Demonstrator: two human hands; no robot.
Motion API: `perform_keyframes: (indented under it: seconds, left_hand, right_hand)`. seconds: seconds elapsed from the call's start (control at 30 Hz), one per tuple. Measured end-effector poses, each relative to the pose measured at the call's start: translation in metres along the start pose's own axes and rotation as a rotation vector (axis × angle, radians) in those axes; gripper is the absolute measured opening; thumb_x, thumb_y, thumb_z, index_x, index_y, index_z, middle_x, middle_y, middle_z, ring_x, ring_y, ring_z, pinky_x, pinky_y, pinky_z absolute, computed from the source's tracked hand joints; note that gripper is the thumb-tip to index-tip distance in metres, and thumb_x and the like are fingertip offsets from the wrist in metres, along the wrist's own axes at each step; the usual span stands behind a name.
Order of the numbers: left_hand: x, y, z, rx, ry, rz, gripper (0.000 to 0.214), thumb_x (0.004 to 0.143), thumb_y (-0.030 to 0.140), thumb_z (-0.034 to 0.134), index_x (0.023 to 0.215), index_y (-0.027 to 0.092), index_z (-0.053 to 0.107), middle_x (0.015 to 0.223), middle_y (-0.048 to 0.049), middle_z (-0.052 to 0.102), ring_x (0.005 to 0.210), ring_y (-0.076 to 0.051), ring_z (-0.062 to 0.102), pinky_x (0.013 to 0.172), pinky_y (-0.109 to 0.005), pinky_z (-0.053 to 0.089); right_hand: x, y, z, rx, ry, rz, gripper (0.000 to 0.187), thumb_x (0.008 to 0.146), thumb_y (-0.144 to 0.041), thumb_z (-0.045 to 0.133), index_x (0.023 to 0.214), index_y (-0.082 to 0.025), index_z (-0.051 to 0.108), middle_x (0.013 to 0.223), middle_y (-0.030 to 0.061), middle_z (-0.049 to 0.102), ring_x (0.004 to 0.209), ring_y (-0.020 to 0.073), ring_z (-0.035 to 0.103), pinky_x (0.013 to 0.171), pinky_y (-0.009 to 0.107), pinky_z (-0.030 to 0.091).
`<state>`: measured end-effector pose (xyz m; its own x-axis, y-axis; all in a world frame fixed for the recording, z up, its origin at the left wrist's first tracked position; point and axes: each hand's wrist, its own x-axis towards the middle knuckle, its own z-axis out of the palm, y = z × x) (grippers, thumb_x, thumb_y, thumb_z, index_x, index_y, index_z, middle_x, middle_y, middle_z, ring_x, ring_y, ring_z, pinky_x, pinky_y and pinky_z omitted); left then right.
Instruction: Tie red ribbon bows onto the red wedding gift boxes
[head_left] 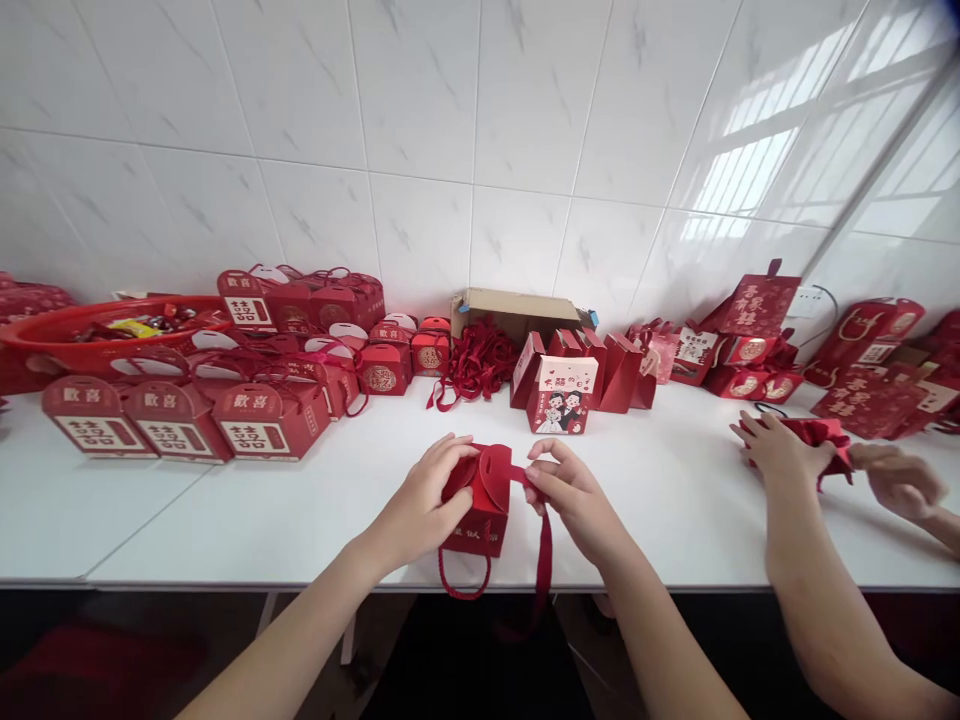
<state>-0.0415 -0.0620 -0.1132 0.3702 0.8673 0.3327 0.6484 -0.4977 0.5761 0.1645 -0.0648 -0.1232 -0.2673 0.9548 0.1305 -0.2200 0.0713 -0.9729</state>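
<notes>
In front of me on the table stands a small red gift box [481, 530], with a slotted, rounded flap on top and pale lettering on its near side. My left hand [429, 502] grips its left side, fingers over the top and thumb against the front. A dark red ribbon [545, 555] runs from the top of the box to my right hand [564, 488], which pinches it between thumb and fingers. The ribbon's loose end hangs down past the table edge. A twisted red cord handle [465, 596] dangles from the box's front, partly over the edge.
Finished-looking red boxes [259, 425] stand in rows at left, near a red basin [45, 335] of wrapped sweets. Behind lie a ribbon heap [484, 355], a cardboard box [517, 303] and a couple-printed box [561, 398]. At right, a co-worker's hands [784, 450] handle another red box.
</notes>
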Motion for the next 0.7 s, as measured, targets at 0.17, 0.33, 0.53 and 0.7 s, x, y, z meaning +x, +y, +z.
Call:
perform_keyframes:
  seconds: [0.17,0.33,0.53,0.7]
  left_hand:
    - [0.006,0.005,0.004,-0.005,0.012,0.014,0.028,0.085,0.023,0.043,0.107,0.022,0.06,0.126,-0.0086,0.052,0.124,-0.024,0.043,0.106,-0.044,0.038]
    - [0.008,0.002,0.006,-0.021,0.048,0.0,0.028,0.087,0.027,0.044,0.108,0.024,0.061,0.121,-0.0084,0.054,0.121,-0.024,0.045,0.104,-0.046,0.038]
    - [0.017,0.003,0.006,-0.077,0.058,-0.112,0.021,0.086,0.032,0.046,0.088,0.024,0.065,0.114,-0.0064,0.057,0.118,-0.026,0.046,0.102,-0.048,0.038]
    - [0.021,0.006,0.0,-0.144,0.111,-0.073,0.017,0.084,0.031,0.048,0.08,0.023,0.062,0.106,-0.0053,0.06,0.109,-0.024,0.053,0.098,-0.045,0.042]
  right_hand:
    - [0.009,-0.003,0.01,-0.094,0.002,0.02,0.02,0.079,-0.032,0.059,0.087,-0.022,0.043,0.055,-0.007,0.055,0.049,0.0093,0.041,0.054,0.023,0.031]
    - [0.01,-0.008,0.01,-0.128,0.001,0.034,0.02,0.077,-0.031,0.059,0.086,-0.022,0.044,0.054,-0.0073,0.056,0.048,0.0091,0.041,0.054,0.023,0.032]
    - [0.018,-0.009,0.016,-0.208,-0.009,0.05,0.017,0.077,-0.03,0.056,0.085,-0.021,0.044,0.053,-0.0066,0.056,0.046,0.0086,0.041,0.051,0.022,0.033]
    - [0.023,-0.005,0.011,-0.508,0.08,-0.095,0.023,0.08,-0.038,0.055,0.097,-0.022,0.054,0.075,0.0014,0.061,0.068,0.0163,0.057,0.057,0.028,0.045]
